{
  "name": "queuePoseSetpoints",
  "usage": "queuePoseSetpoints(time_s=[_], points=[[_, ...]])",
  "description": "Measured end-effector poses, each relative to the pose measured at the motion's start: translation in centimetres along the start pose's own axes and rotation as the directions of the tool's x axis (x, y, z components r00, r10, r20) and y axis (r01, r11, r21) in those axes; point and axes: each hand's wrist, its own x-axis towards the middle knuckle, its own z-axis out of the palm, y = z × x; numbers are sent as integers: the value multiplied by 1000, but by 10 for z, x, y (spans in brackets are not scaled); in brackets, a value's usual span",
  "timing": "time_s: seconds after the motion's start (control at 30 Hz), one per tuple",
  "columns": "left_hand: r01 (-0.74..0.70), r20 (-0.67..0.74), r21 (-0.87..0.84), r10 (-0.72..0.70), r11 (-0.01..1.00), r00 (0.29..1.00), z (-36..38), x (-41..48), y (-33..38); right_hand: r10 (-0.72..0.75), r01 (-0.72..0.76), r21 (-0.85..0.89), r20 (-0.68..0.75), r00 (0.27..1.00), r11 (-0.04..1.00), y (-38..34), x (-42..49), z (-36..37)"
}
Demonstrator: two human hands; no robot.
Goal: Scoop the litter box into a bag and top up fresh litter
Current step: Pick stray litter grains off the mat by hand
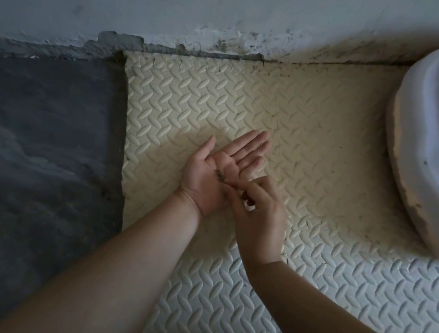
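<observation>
From my remote seat, nearest the camera I have both bare forearms reaching in over the foam mat (303, 131), the left one from the mat's lower left corner and the right one from its bottom edge.

Above the middle of the mat the left hand (209, 183) lies palm up, fingers straight and slightly spread, pointing toward the mat's far right. A small clump of dark grains (219, 177) sits in the hollow of that palm, near the base of the thumb.

The right hand (260, 216) is just beside it on the nearer side, its back toward me. Its fingers are curled and the tips are bunched together at the heel of the left palm, touching or almost touching it. I cannot tell whether those fingertips pinch any grains; they are too small and too shadowed.

The mat itself is cream, embossed with a woven leaf pattern, with a seam between tiles running under the right wrist and a few dark specks scattered over it.

At the mat's right edge stands the litter box (431, 146), a white rounded tub cut off by the frame, its rim soiled. Left of the mat is bare dark grey floor (36, 143). Behind the mat rises a pale wall (224, 4), chipped and stained along its foot.
</observation>
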Motion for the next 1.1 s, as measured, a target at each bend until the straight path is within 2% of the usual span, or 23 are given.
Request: queuePoseSetpoints(time_s=[0.13, 0.27, 0.5, 0.6, 0.67, 0.73, 0.83, 1.1], points=[[-11, 35, 2, 10, 1000, 999, 0, 0, -3, -61, 60, 20, 61, 996, 998, -4, 5, 2], [13, 72, -17, -11, 1000, 997, 4, 1, -4, -103, 102, 28, 43, 994, 994, -2, 6, -2], [48, 19, -53, -47, 997, 999, 6, -1, -10, -45, 46, 72, -26, 999, 996, -7, -7, -25], [74, -6, -38, -74, 997, 997, 4, -5, -9, 21, -25, -153, -28, 999, 988, 12, -25, -43], [76, -18, -19, -76, 997, 997, 1, -8, -8, 52, -10, -404, 93, 994, 915, 34, -43, -57], [85, -12, -9, -85, 996, 996, 0, -10, -8, 44, 124, -574, 269, 962, 809, 55, -59, -70], [99, -3, 10, -99, 995, 995, -1, -11, -7, 15, 280, -625, 424, 906, 729, 69, -67, -85], [81, -35, 28, -80, 996, 996, 1, -7, -15, 13, 313, -619, 463, 887, 720, 73, -64, -94]])
